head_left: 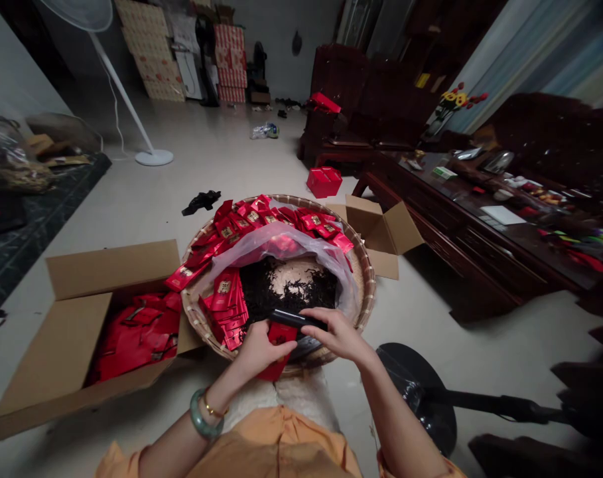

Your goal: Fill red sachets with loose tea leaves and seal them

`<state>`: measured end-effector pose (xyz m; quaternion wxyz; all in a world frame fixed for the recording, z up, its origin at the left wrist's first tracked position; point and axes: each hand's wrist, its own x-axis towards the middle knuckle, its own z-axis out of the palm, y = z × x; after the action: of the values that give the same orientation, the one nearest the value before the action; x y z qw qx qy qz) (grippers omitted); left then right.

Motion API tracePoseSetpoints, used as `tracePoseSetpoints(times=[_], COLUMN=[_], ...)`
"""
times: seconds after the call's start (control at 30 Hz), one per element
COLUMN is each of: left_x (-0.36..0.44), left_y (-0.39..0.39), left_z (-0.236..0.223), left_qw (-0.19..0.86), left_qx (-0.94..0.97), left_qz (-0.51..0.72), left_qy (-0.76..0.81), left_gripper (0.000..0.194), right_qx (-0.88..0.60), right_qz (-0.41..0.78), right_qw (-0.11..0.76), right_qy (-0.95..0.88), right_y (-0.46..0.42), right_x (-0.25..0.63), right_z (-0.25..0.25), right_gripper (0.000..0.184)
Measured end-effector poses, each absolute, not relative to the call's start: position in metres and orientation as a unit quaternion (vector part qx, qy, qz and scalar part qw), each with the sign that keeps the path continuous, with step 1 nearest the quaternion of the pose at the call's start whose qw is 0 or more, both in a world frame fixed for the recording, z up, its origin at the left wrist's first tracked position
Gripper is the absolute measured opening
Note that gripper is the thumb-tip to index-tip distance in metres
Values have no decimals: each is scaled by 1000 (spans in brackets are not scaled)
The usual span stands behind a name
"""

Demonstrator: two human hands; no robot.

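Loose black tea leaves (286, 292) sit in a translucent plastic bag (261, 247) inside a round woven bamboo basket (365, 285). On my feed, the left hand (261, 348) closes on a flat red foil packet (274, 368) at the basket's near edge, while the right hand (335, 335) grips a slim black object (296, 319) just above the leaves.

Round woven basket (364, 279) sits on the floor dead ahead; plastic bag (261, 247) inside it, loose tea (286, 292) in the bag; sachets (266, 219) heaped along the basket's far side, more stacked in its near left part; open cardboard box (67, 352) just left of the basket, full of more sachets; second carton (381, 229) just behind its right side; wooden table (460, 245) off right; stand fan (154, 157) well behind.
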<state>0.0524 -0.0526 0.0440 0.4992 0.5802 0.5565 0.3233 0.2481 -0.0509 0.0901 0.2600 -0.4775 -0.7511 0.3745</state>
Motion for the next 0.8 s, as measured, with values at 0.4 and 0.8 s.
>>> tracePoseSetpoints(times=[0.4,0.8], left_x=[45,39], left_y=[-55,-49], left_z=[30,19], left_qw=[670,817], left_qx=[512,317], left_qz=[271,281], left_qy=[464,391], left_gripper=[42,50], right_qx=[-521,-567], right_qz=[356,412], right_qw=[266,303], right_qy=[-729,-645], right_y=[-50,-24], right_x=[250,253], right_z=[75,53], right_gripper=[30,34])
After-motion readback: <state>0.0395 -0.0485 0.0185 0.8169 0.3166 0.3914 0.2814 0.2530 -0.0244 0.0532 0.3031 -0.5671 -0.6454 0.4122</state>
